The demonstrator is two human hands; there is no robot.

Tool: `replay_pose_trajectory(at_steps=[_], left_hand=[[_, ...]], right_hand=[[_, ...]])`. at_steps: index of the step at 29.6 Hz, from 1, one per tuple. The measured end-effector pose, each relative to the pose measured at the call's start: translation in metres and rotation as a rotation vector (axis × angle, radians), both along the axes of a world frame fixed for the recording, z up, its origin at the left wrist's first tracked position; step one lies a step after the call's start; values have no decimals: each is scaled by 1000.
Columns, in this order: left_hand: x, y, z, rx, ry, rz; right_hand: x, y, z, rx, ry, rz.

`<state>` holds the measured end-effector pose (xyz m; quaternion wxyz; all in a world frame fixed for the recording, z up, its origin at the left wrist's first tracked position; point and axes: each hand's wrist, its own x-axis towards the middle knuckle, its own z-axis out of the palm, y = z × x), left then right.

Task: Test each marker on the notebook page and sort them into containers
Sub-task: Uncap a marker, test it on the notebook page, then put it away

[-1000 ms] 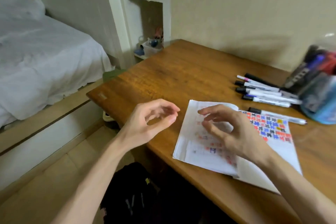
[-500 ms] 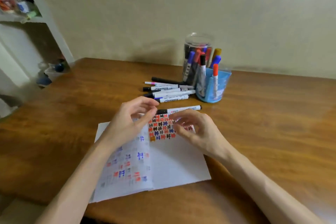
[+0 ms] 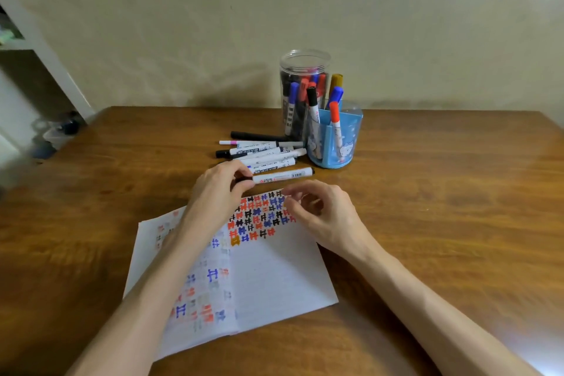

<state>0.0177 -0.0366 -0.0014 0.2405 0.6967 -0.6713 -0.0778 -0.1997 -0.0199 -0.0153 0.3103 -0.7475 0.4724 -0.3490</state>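
Note:
An open notebook (image 3: pixel 274 281) lies on the wooden table (image 3: pixel 427 207), its right page partly filled with red, blue and black marks. Just beyond its top edge lies a white marker (image 3: pixel 282 175) with a black cap. My left hand (image 3: pixel 218 192) pinches the left, capped end of that marker. My right hand (image 3: pixel 320 214) hovers over the page's top right corner, fingers loosely curled and holding nothing. Behind the marker is a pile of several white markers (image 3: pixel 262 152). A clear plastic jar (image 3: pixel 303 91) and a blue pen holder (image 3: pixel 335 137) both hold markers.
The table meets a beige wall at the back. A white shelf unit (image 3: pixel 39 64) stands at the far left, with small items on its lower shelf. Bare wood stretches to the right of the blue holder and left of the notebook.
The view has swung from the bed and shelf to face the table squarely. My left hand moved forward off the page and took hold of the nearest marker's end. My right hand stayed over the page.

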Motion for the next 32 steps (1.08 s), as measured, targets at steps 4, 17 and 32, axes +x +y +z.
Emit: replay_pose_trajectory(at_steps=[4,17,32], left_hand=[[-4,14,12,10,312,-160],[-17,39,0,52,257,-426],[11,40,-2,61,364,-298]], right_hand=[[2,4,4,145,-201,-52],[12,13,9,197,-473,-72],[-5,12,12,217,-295,-34]])
